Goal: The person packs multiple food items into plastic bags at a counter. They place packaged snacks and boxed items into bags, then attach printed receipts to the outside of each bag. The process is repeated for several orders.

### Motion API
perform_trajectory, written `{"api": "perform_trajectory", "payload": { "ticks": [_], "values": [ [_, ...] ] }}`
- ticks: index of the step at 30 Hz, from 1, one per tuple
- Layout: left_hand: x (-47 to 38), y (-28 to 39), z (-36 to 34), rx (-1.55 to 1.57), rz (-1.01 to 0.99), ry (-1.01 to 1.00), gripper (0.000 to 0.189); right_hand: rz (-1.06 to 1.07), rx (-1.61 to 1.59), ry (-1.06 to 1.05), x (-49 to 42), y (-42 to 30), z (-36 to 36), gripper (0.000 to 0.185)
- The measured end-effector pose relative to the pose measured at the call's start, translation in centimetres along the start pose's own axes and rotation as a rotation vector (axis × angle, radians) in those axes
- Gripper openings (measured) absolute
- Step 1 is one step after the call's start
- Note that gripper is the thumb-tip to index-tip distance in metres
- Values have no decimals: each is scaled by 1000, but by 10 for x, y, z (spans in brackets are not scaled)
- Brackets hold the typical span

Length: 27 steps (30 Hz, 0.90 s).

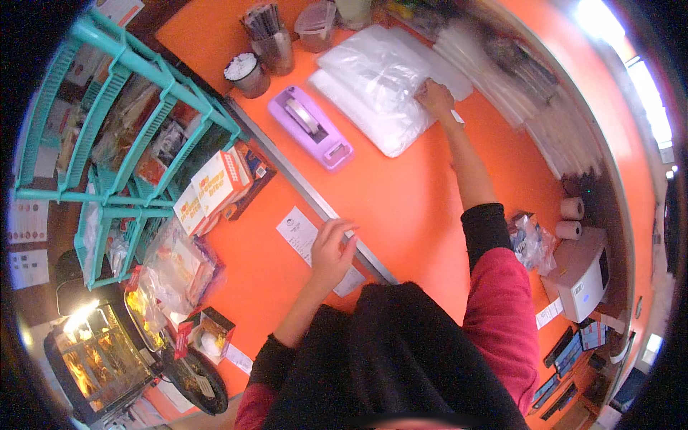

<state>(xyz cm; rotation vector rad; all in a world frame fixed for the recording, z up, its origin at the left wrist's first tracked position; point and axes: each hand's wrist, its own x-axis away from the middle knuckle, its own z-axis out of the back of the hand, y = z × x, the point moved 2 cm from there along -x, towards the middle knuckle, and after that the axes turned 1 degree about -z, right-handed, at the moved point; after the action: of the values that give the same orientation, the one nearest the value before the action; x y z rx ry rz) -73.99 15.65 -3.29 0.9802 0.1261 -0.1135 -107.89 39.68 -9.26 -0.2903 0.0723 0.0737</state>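
My right hand (436,99) is at the right edge of a stack of clear plastic bags (376,70), its bent fingers pinching the edge of the upper bags. Over a printed paper receipt (296,230) hovers or rests my left hand (334,250), which holds nothing; its fingers are loosely bent and slightly apart. The receipt lies partly under that hand, beside a metal edge strip (312,193) of the orange counter (408,215). A purple tape dispenser (312,129) with a roll of tape sits left of the bags.
Left stand a teal plastic rack (161,80), printed food boxes (215,185), an open carton (212,336) and a lit food warmer (102,360). Cups (247,75) and a straw holder (274,51) are behind. At right are long plastic packs (484,75), a receipt printer (578,279) and several phones or tablets (568,355).
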Motion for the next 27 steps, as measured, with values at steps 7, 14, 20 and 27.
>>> {"api": "perform_trajectory", "payload": {
  "ticks": [7, 14, 20, 27],
  "values": [
    [-101, 7, -77, -376, -224, -183, 43, 79, -73, -322, -14, 15, 14, 36],
    [-142, -2, -112, -602, -194, -239, 54, 399, 48, -82, 33, -30, 6, 17],
    [-135, -4, -113, -641, -174, -239, 52, 282, 46, -48, 17, -7, -3, 25],
    [-136, -9, -110, -631, -170, -273, 49, 237, -23, -4, 4, -12, 4, 24]
  ]
}}
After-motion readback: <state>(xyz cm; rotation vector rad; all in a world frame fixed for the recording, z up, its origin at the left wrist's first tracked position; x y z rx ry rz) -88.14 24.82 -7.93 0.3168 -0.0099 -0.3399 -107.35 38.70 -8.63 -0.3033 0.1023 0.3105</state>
